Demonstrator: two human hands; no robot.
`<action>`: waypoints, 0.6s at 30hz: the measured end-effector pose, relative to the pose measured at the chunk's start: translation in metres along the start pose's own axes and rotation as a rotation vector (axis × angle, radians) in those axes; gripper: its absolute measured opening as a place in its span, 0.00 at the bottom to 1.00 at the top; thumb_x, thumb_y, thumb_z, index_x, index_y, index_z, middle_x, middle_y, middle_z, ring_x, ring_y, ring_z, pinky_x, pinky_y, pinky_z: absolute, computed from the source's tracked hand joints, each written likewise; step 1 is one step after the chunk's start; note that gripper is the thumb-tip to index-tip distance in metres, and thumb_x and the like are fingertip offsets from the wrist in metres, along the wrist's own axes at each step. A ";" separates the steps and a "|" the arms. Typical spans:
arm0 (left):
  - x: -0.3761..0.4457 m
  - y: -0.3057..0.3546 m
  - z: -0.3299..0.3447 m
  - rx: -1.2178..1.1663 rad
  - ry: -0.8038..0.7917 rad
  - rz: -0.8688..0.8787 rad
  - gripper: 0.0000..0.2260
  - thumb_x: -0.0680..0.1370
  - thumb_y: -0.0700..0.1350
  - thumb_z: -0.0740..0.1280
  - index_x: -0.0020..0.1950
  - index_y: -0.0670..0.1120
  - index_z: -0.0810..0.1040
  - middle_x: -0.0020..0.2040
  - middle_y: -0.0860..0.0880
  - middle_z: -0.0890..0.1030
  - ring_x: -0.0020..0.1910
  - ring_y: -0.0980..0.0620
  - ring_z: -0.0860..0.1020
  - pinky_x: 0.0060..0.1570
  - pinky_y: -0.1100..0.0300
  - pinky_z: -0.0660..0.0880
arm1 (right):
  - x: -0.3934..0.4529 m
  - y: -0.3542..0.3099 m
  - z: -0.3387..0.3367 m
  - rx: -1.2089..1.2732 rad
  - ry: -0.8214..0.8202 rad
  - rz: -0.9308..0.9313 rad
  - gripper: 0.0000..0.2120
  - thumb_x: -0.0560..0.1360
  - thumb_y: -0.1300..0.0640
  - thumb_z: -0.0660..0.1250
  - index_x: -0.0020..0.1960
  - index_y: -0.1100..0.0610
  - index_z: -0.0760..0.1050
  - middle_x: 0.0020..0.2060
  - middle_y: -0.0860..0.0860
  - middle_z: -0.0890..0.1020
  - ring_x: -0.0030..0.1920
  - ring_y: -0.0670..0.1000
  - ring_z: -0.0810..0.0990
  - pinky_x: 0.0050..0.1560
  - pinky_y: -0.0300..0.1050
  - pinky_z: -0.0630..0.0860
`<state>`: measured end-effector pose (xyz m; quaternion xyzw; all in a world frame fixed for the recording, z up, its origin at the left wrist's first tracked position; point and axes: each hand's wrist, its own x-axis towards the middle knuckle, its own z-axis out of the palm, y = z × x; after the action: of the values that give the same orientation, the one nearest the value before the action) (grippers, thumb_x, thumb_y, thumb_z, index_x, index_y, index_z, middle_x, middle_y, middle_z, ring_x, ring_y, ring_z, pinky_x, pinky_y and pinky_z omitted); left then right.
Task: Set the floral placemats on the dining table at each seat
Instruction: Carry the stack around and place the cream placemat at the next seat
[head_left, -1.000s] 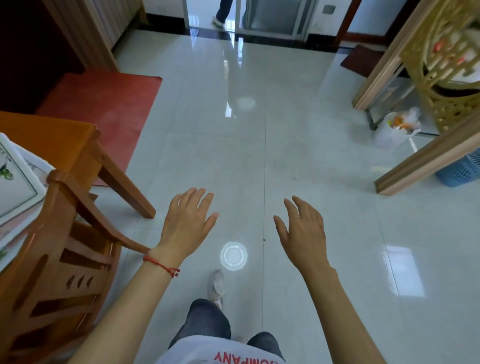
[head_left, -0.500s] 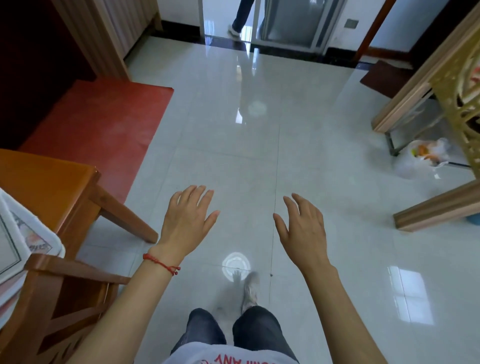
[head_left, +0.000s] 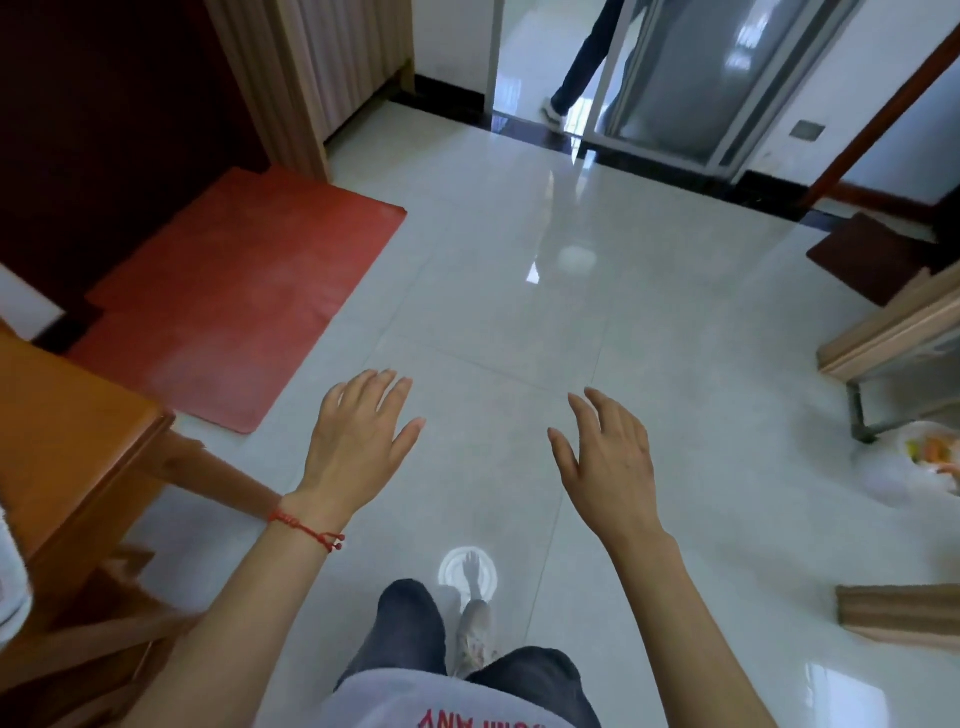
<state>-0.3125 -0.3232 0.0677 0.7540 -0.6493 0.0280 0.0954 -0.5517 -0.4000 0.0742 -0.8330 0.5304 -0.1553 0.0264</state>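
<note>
My left hand (head_left: 358, 441), with a red string bracelet at the wrist, hovers palm down over the shiny tiled floor, fingers apart and holding nothing. My right hand (head_left: 608, 462) hovers beside it, also spread and holding nothing. The corner of the wooden dining table (head_left: 57, 431) juts in at the left edge. Only a pale sliver of a placemat (head_left: 9, 582) shows at the far left on the table; its floral print is out of sight.
A wooden chair (head_left: 88, 660) stands at lower left beside the table. A red floor mat (head_left: 234, 301) lies ahead left. A person's leg (head_left: 576, 67) is in the far doorway. A white plastic bag (head_left: 914, 462) and wooden frames (head_left: 883, 332) sit at the right.
The view has shifted forward and right; the table, chair and placemats have slid toward the left edge and mostly out of sight. Both hands stay spread and hold nothing.
</note>
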 end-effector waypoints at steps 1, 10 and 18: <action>0.008 -0.003 0.001 -0.004 -0.002 -0.021 0.25 0.79 0.56 0.49 0.60 0.40 0.75 0.56 0.40 0.80 0.56 0.41 0.77 0.53 0.47 0.74 | 0.014 0.000 0.003 0.012 -0.010 -0.017 0.22 0.75 0.48 0.54 0.58 0.62 0.74 0.56 0.60 0.79 0.55 0.60 0.79 0.56 0.55 0.74; 0.085 -0.057 0.010 0.008 0.012 -0.195 0.22 0.76 0.53 0.54 0.58 0.40 0.76 0.56 0.41 0.80 0.56 0.41 0.78 0.54 0.49 0.71 | 0.144 -0.036 0.040 0.081 -0.054 -0.193 0.22 0.75 0.48 0.54 0.59 0.61 0.74 0.56 0.60 0.78 0.55 0.60 0.78 0.57 0.55 0.73; 0.150 -0.130 0.007 0.024 -0.027 -0.388 0.22 0.75 0.53 0.54 0.59 0.40 0.77 0.57 0.41 0.80 0.56 0.41 0.79 0.54 0.44 0.74 | 0.268 -0.104 0.071 0.126 -0.062 -0.403 0.21 0.75 0.48 0.55 0.59 0.61 0.74 0.57 0.59 0.79 0.55 0.60 0.78 0.57 0.54 0.73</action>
<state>-0.1615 -0.4529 0.0714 0.8665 -0.4925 0.0064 0.0814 -0.3364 -0.6023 0.0899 -0.9233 0.3414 -0.1645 0.0630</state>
